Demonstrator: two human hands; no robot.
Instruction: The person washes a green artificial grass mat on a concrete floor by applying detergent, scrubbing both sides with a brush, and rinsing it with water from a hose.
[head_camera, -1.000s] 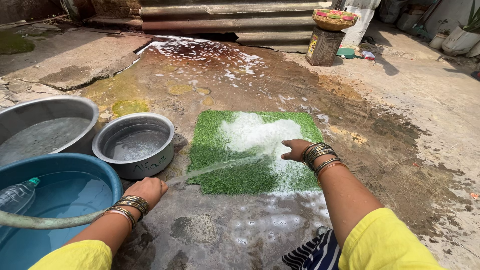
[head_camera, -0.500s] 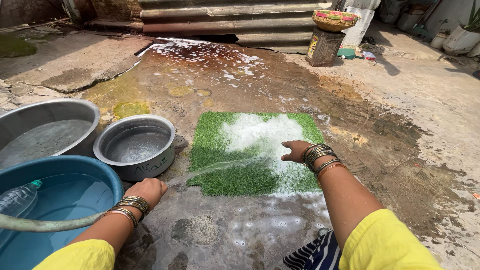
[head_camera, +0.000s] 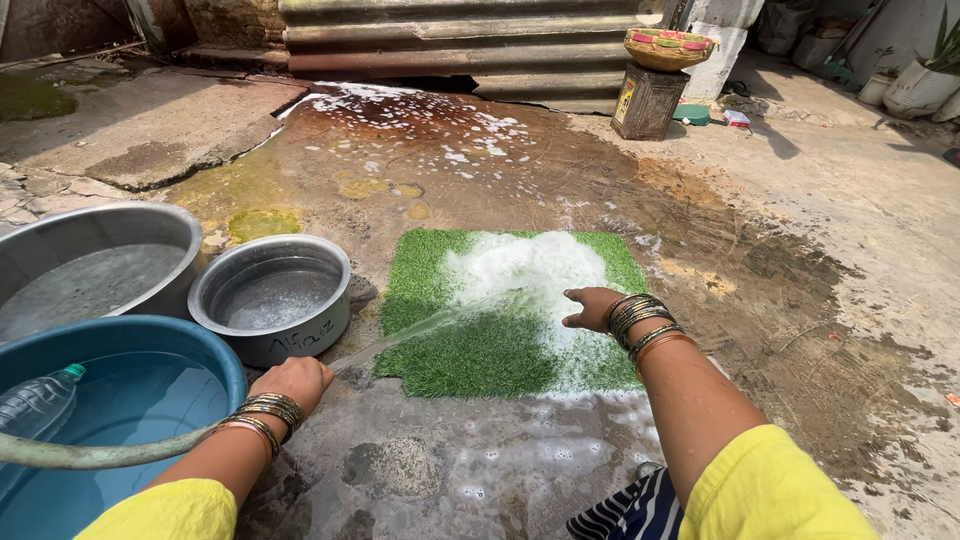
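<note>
Outdoors, the left hand grips a green hose, aiming its water jet onto a soapy green turf mat lying on the wet concrete floor. The right hand, fingers loosely spread, presses the foam, holding nothing.

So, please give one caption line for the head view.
Left hand sprays hose water onto a foamy green mat; right hand rests on it.
</note>
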